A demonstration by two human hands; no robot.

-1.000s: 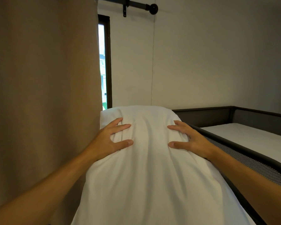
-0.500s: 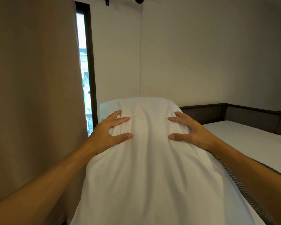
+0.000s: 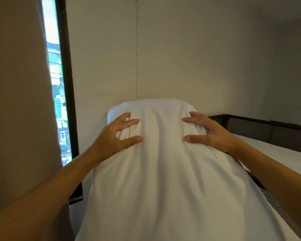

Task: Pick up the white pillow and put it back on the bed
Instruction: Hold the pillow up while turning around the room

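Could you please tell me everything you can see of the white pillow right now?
The white pillow is large and soft-looking, in a plain, creased fabric cover. It is held up lengthwise in front of the person, its rounded far end toward the wall. The left hand and right hand grip its upper sides, fingers pressing folds into the cloth. Its lower end runs out of view.

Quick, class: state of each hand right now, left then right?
Left hand: closed on the pillow, fingers pressed into its left side.
Right hand: closed on the pillow's right side.
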